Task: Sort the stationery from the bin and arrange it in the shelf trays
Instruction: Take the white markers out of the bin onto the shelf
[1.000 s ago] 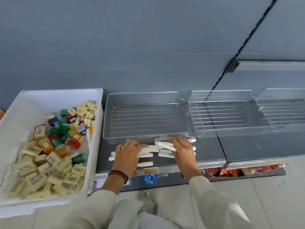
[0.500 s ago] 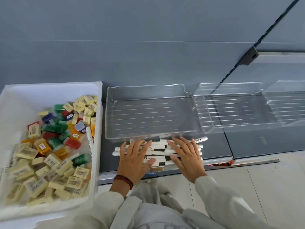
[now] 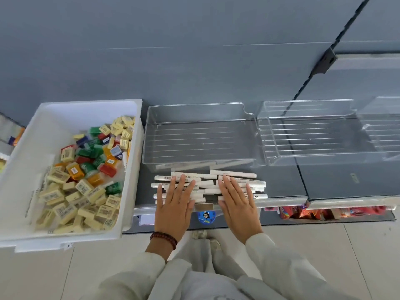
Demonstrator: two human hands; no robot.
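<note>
Both hands have flattened out since a second ago: left hand (image 3: 173, 204) and right hand (image 3: 238, 203) now lie palm-down on the white pens (image 3: 236, 174), fingers straight and spread, gripping nothing. The pens sit on the shelf (image 3: 281, 185) just near of the clear tray (image 3: 194, 110), right of the bin (image 3: 86, 103). I'd roll them gently parallel, ends lined up, before scooping — press hard and they'll probably skid off the near lip.

Single head-worn wide-angle view. Looks forward and down, close above grey shelf (image 3: 281, 182). White bin (image 3: 91, 103) at frame left, clear trays (image 3: 201, 144) centre to right, left hand (image 3: 173, 208) and right hand (image 3: 240, 206) lower centre, floor tiles (image 3: 346, 245) along bottom.
</note>
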